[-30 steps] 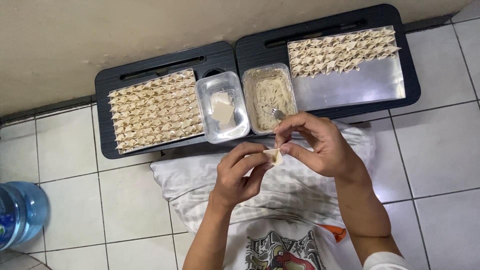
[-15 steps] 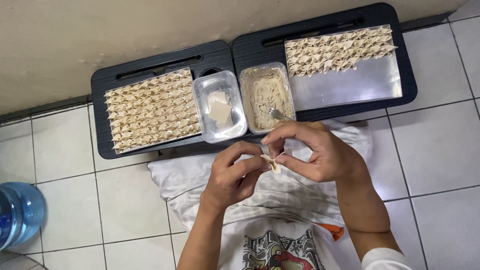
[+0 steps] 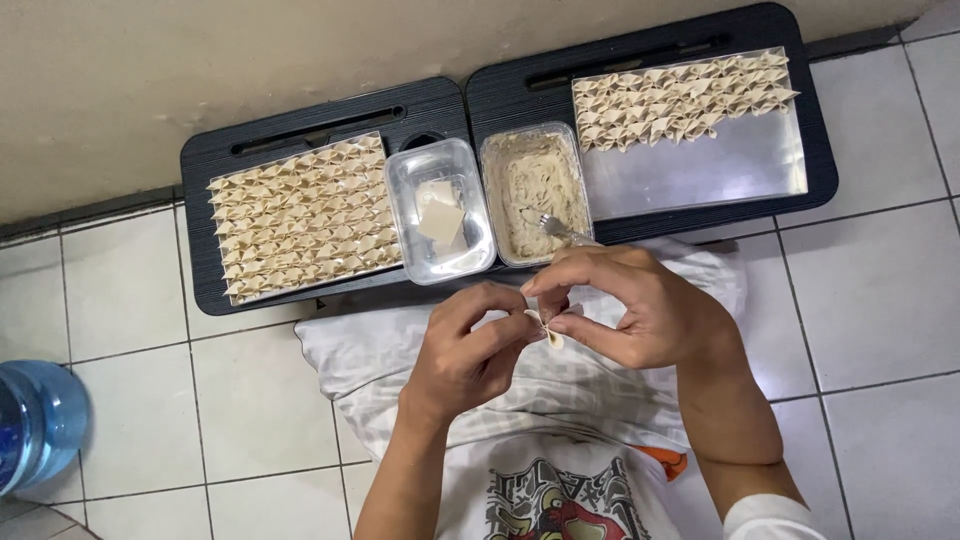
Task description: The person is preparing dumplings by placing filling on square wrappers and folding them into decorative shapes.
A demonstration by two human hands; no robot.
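Small pale folded dough dumpling (image 3: 545,328): held in mid-air above the lap, between both hands, near the front edge of the two black trays.

Left hand (image 3: 468,352): fingers curled, thumb and forefinger pinching the dumpling from the left.

Right hand (image 3: 632,305): fingers bent, fingertips pinching the same dumpling from the right and above.

Left black rectangular plastic tray (image 3: 300,120): on the floor against the wall, far left of the hands. Bears a dense sheet of folded pale dumplings in rows (image 3: 300,220).

Clear rectangular plastic container (image 3: 440,210): at the right end of the left tray; holds a few square pale dough wrappers (image 3: 440,215).

Right black rectangular plastic tray (image 3: 640,60): just beside the left one. Bears a clear rectangular tub of pale minced filling (image 3: 530,185) with a metal fork (image 3: 565,230) resting in it, and a shiny metal sheet (image 3: 720,165) with folded dumplings in rows along its far edge (image 3: 680,100).

White checked cloth (image 3: 370,370): spread over the lap.

Blue translucent water bottle (image 3: 35,425): on the white floor tiles (image 3: 130,290), near left, well apart from the hands.
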